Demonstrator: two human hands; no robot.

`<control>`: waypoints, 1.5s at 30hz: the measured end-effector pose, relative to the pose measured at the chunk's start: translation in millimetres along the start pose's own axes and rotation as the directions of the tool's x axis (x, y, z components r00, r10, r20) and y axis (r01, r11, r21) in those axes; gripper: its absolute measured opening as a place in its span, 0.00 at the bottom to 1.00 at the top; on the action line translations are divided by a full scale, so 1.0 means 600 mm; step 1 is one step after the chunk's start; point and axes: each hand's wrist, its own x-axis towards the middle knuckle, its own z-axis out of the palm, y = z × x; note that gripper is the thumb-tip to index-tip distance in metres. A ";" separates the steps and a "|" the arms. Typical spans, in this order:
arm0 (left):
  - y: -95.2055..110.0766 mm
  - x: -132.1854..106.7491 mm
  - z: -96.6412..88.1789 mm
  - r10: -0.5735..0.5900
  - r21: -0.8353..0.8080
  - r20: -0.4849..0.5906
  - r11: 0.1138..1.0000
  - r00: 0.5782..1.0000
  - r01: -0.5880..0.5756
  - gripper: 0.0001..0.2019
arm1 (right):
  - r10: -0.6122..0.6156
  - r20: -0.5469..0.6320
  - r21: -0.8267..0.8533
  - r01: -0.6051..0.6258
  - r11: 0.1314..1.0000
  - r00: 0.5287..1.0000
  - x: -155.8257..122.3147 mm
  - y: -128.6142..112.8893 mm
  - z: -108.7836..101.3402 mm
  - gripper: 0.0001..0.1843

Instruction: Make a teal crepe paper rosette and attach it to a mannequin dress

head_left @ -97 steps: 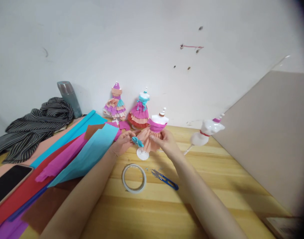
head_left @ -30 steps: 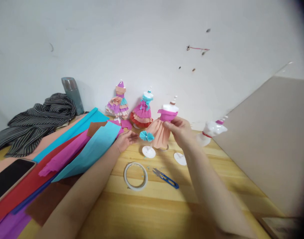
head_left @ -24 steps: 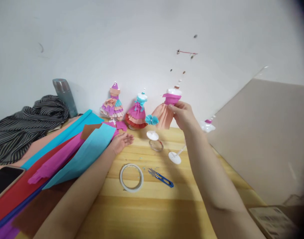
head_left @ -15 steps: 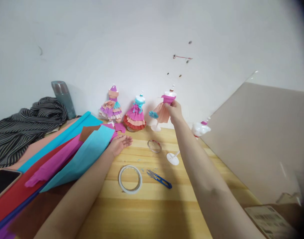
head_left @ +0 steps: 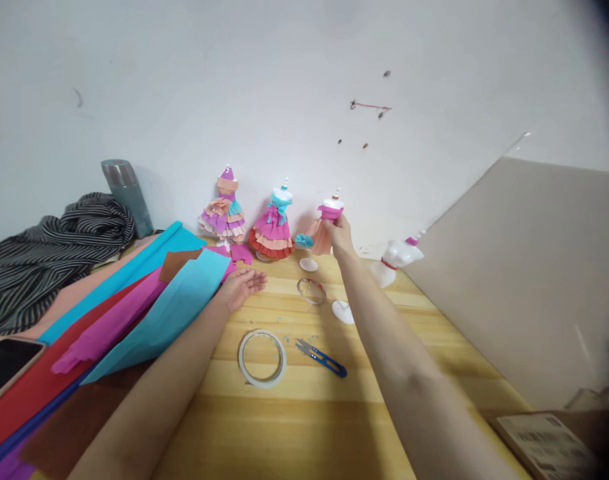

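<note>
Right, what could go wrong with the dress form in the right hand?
The right hand holds the peach-skirted dress form near the magenta-skirted form; the blue flower could catch on it. The right forearm might nudge the tilted white form beside it.

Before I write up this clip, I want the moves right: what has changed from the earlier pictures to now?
The right hand, still holding the peach-skirted mannequin, has carried it back toward the wall, so the thin ring shows fully. The left hand, earlier at the turquoise flower, has come away and is open near the light blue paper. The tape roll, blue snips and red-hemmed mannequin stayed put.
</note>
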 end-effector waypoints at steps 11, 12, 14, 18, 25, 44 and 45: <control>0.017 -0.021 0.042 0.153 0.108 0.065 0.981 0.986 -0.159 0.09 | -0.174 0.046 0.000 0.174 0.985 0.984 -0.087 -0.127 -0.023 0.10; 0.023 -0.023 0.052 0.182 0.117 0.084 0.975 0.980 -0.191 0.10 | -0.193 0.075 0.038 0.190 0.981 0.978 -0.101 -0.140 -0.025 0.11; 0.037 -0.026 0.073 0.225 0.133 0.125 0.961 0.966 -0.241 0.13 | -0.185 0.121 0.116 0.171 0.978 0.975 -0.130 -0.160 -0.024 0.13; 0.074 -0.041 0.105 0.283 0.245 0.250 0.907 0.926 -0.343 0.21 | -0.106 0.213 0.192 0.064 0.979 0.971 -0.176 -0.172 -0.009 0.15; 0.105 -0.056 0.114 0.371 0.525 0.445 0.630 0.815 -0.573 0.08 | -0.051 0.220 0.311 -0.021 0.950 0.974 -0.209 -0.159 0.012 0.15; 0.144 -0.064 0.106 0.144 0.619 0.750 0.191 0.646 -0.762 0.07 | -0.079 0.176 0.410 -0.001 0.912 0.981 -0.223 -0.137 0.023 0.14; 0.144 -0.064 0.106 0.148 0.613 0.759 0.165 0.634 -0.773 0.07 | -0.067 0.177 0.422 -0.014 0.906 0.982 -0.222 -0.136 0.023 0.13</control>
